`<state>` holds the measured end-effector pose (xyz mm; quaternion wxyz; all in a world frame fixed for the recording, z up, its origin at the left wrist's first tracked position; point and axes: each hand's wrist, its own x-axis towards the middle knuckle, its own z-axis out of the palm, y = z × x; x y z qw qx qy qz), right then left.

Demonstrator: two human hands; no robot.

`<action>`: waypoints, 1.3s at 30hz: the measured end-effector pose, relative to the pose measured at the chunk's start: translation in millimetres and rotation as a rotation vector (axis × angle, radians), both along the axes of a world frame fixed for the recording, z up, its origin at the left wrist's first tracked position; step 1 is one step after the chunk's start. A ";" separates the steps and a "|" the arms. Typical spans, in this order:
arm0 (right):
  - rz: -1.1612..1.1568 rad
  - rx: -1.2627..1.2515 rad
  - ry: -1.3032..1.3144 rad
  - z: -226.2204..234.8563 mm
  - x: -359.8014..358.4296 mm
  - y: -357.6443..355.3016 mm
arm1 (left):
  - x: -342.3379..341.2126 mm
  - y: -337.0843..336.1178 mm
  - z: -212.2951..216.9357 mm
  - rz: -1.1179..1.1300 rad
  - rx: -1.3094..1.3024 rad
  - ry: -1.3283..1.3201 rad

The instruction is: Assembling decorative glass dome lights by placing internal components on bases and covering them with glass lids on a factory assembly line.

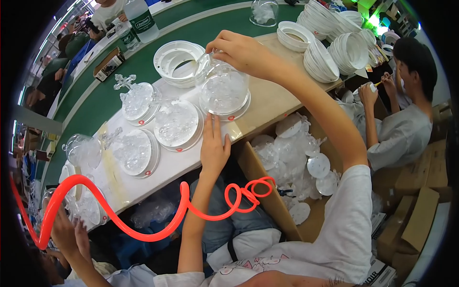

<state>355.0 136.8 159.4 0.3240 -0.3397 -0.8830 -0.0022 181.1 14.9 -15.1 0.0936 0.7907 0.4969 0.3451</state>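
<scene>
As the right hand (239, 53) is gripping a clear dome (224, 79) near its top, the left hand (214, 150), fingers extended and grasping nothing, is touching the near edge of the white round base (241, 110) beneath. At the right end of the row on the worktable (275, 103), this unit is looking nearly covered, though whether the dome is sitting flush is unclear. Three uncovered ornaments (177, 123) to the left are apparently remaining. Transparent and glossy, the dome is surrounding a jagged, clear plastic cluster (223, 94).
</scene>
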 end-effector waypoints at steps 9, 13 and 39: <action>-0.052 0.039 -0.015 -1.3 -0.5 -2.6 | 0.9 -0.5 4.6 -0.011 -0.005 0.003; -0.043 0.043 -0.017 -0.4 -0.8 -3.2 | 0.5 -0.7 6.2 -0.017 0.005 0.005; -0.203 0.238 -0.142 -9.5 -7.5 -0.1 | 1.3 -1.6 10.0 -0.029 -0.017 -0.004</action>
